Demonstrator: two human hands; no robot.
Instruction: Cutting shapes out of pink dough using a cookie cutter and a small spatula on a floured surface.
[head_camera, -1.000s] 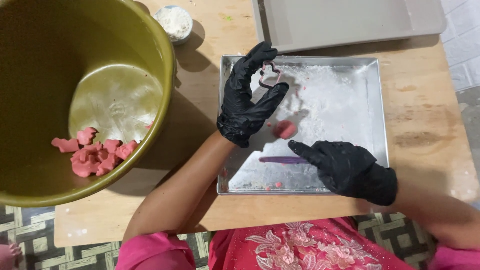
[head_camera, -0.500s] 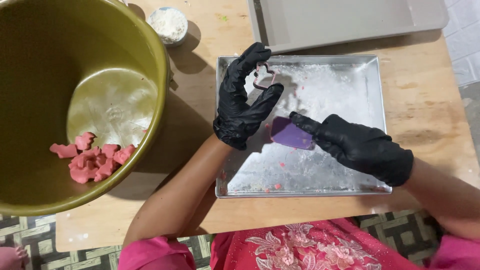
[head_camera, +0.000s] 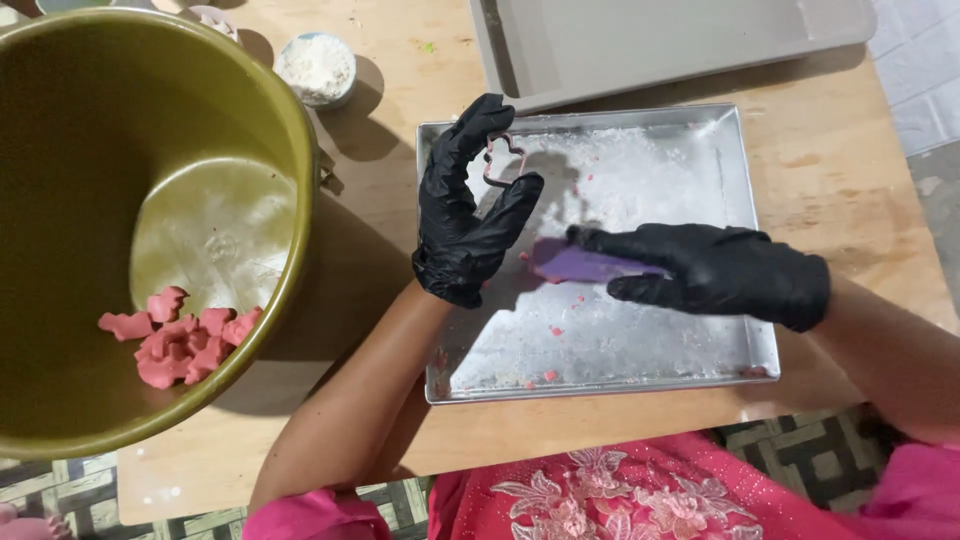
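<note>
While our black-gloved left hand pinches the small pink shaped cutter over the floured rectangular metal tray, our right hand, closed on the flat purple plastic scraper, has slid it toward the tray's middle, apparently lifting dough.

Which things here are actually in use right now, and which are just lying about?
In use:
- left hand holding a pink cutter
- right hand pressing a purple scraper
- floured metal tray
- green bowl with pink dough shapes

Lying about:
- small white cup of flour
- grey tray behind
- wooden table
</note>
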